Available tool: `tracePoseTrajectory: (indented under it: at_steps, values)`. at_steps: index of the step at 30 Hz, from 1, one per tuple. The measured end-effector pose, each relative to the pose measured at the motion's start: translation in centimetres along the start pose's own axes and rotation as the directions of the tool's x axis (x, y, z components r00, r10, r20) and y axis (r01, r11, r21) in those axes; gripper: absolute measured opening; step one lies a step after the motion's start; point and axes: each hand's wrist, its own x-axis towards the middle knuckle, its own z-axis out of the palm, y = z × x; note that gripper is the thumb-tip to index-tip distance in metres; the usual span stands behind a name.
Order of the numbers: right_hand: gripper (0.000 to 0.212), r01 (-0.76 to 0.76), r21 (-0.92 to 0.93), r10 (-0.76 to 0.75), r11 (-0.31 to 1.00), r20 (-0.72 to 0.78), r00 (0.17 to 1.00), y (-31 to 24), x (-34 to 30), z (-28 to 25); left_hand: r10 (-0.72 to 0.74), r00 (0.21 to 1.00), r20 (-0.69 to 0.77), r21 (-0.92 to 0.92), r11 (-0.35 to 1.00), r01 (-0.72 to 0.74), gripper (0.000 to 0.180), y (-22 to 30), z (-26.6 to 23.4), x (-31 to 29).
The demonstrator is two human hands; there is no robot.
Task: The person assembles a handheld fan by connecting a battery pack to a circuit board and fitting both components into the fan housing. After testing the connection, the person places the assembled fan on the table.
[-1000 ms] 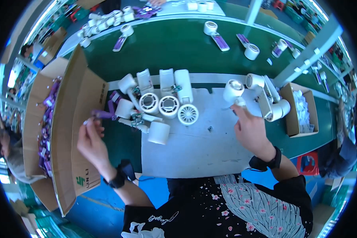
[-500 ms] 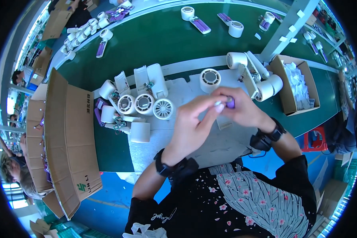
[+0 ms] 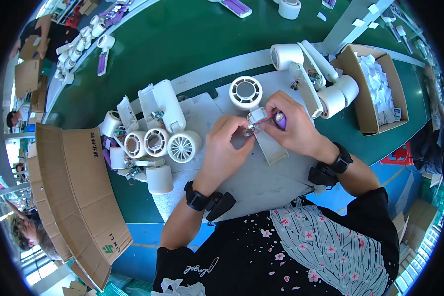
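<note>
My right hand (image 3: 298, 127) grips a purple cylinder (image 3: 280, 121) between thumb and curled fingers, just right of the open handle shell (image 3: 272, 150) of a white fan (image 3: 245, 92). My left hand (image 3: 225, 150) has thumb and index bent in at thin wires (image 3: 254, 129) by the handle; can't tell if they're pinched. Fan lies on a grey mat (image 3: 251, 185) over the green surface (image 3: 197, 44). White fan parts (image 3: 184, 147) cluster left, near a large cardboard box (image 3: 84, 185); small carton (image 3: 364, 111) of white papers, right.
</note>
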Motion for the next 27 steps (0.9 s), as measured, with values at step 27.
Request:
tracePoseTrajectory:
  at_steps: [27]
  values:
    - [0.028,0.22,-0.137,-0.216,0.966,0.041,0.975,-1.2,-1.2,2.4,-0.25,0.952,0.174,-0.212,0.935,0.284,0.024,0.4,-2.3,-1.4]
